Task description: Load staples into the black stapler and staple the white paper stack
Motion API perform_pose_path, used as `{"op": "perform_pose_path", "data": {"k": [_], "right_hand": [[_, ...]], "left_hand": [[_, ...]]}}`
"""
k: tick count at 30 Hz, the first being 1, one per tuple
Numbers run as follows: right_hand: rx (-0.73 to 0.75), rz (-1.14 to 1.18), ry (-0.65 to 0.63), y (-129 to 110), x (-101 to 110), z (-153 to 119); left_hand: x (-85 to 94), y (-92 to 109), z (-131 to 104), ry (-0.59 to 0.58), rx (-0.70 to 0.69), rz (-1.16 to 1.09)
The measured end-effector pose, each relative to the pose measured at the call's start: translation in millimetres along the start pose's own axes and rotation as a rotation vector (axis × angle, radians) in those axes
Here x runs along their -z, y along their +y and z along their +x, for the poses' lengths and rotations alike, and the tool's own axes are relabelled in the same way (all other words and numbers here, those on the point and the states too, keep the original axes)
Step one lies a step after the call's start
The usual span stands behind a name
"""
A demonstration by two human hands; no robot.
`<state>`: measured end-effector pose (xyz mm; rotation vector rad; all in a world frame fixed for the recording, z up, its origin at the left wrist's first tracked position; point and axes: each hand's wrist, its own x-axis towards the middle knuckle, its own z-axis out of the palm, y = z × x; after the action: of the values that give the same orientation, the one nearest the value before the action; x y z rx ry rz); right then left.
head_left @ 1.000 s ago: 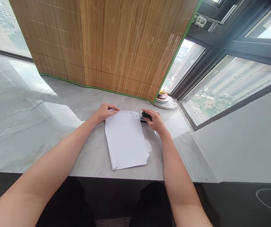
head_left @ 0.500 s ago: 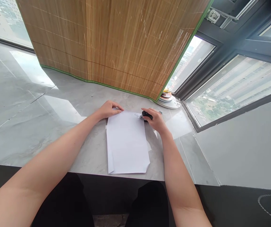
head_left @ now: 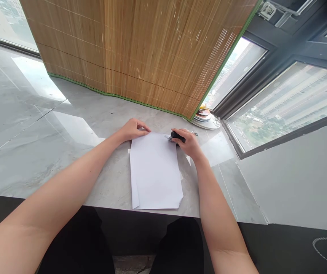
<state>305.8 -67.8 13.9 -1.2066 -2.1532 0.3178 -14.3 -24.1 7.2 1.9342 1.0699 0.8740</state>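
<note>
White paper (head_left: 156, 175) with folded edges lies near the front edge of a grey marble-like surface. My left hand (head_left: 134, 130) rests at the paper's top left corner, thumb and fingers apart, with fingertips touching the edge. A small black tool (head_left: 178, 136) is held between the thumb and fingers of my right hand (head_left: 188, 142) at the top right corner. The tool's tip meets the paper beside some dark marks or thin metal parts, too small to tell which. My right fingers partly cover the tool.
A bamboo blind (head_left: 140, 49) with green edging hangs behind the paper. Stacked plates (head_left: 206, 121) stand in the corner by the window frame (head_left: 266, 125). Small dark items lie just beyond my right hand. The grey surface (head_left: 51, 152) extends to the left.
The whole view has shifted slightly. My right hand and the black tool stay at the paper's top right corner, and my left hand keeps its place at the top left.
</note>
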Motion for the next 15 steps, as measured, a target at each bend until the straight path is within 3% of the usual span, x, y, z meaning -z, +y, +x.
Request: {"op": "perform_pose_path", "data": {"k": [15], "right_hand": [[0.014,-0.047,-0.05,2.4,-6.3,2.2]], "left_hand": [[-1.4,0.8,0.9,0.018,-0.025,0.013]]}}
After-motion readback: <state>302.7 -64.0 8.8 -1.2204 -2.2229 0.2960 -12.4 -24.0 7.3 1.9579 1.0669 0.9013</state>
